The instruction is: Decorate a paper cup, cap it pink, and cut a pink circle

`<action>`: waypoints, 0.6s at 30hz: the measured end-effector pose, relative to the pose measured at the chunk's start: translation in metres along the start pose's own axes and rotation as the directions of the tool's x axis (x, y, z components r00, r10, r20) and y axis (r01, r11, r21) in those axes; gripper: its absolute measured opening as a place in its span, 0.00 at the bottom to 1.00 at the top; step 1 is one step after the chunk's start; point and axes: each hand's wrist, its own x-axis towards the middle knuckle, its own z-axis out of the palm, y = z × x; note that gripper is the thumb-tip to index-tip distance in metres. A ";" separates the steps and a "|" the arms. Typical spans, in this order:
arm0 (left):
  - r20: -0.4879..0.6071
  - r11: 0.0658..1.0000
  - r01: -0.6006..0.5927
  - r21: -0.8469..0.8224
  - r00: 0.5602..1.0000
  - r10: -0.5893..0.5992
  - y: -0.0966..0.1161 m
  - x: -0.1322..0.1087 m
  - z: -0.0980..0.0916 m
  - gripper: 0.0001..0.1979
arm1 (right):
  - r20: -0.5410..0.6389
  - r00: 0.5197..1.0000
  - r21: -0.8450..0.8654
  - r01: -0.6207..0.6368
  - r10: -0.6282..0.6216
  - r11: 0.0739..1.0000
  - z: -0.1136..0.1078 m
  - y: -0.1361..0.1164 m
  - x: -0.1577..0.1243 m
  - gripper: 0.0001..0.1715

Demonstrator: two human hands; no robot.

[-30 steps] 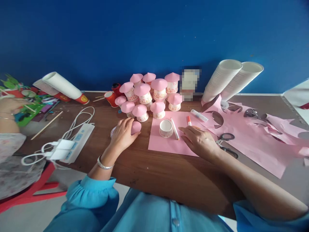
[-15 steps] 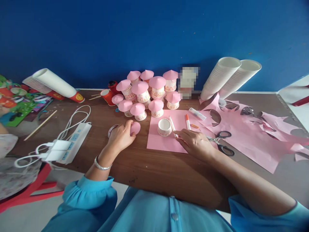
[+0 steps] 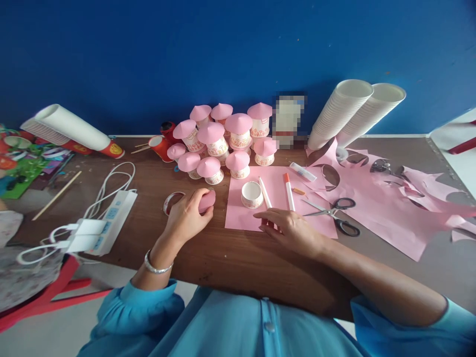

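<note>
My left hand (image 3: pixel 188 218), above the table left of the pink sheet, is closed on a small pink paper piece (image 3: pixel 207 201), rounded like the paper roofs; its full shape is partly hidden. A roll of patterned tape (image 3: pixel 171 201) lies just behind that hand. My right hand (image 3: pixel 292 229) is over the front of the pink sheet (image 3: pixel 238 218), fingers loosely extended, with nothing seen in them. Just beyond its fingertips lie a white pencil (image 3: pixel 265 192) and an orange-capped white marker (image 3: pixel 289 192). A short paper cup piece (image 3: pixel 252 195) with red drawings stands on the sheet.
Several small cup houses with pink cone roofs (image 3: pixel 210 133) stand behind. Scissors (image 3: pixel 330 212) lie partly open on the right, by cut pink scraps (image 3: pixel 394 218). Stacked white cups (image 3: pixel 340 114) lean at the wall. A power strip (image 3: pixel 115 223) with cables lies left, near another person's sleeve (image 3: pixel 9 225).
My right hand has drawn back from the white pencil, which now lies apart from the fingers. My left hand still holds the pink paper piece, now turned to a different angle.
</note>
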 end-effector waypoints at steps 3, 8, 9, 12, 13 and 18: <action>-0.089 0.989 -0.095 -0.114 0.992 0.085 0.020 -0.011 -0.010 0.19 | 0.073 0.979 0.343 -0.202 0.189 0.917 0.015 -0.013 0.007 0.19; -0.169 0.958 -0.270 -0.098 0.953 0.251 0.059 -0.029 -0.019 0.23 | 0.194 0.950 0.755 -0.305 0.246 0.581 0.040 -0.025 0.017 0.31; -0.176 0.950 -0.295 -0.101 0.945 0.275 0.064 -0.031 -0.019 0.23 | 0.218 0.945 0.792 -0.317 0.242 0.522 0.041 -0.026 0.017 0.30; -0.202 0.932 -0.348 -0.103 0.924 0.323 0.071 -0.034 -0.017 0.24 | 0.264 0.931 0.825 -0.354 0.253 0.441 0.035 -0.030 0.014 0.27; -0.210 0.928 -0.358 -0.104 0.920 0.331 0.071 -0.033 -0.016 0.24 | 0.267 0.929 0.827 -0.358 0.257 0.434 0.032 -0.031 0.013 0.26; -0.146 0.923 -0.346 -0.168 0.935 0.324 0.068 -0.031 -0.011 0.25 | 0.232 0.953 0.826 -0.298 0.194 0.478 0.022 -0.036 0.009 0.22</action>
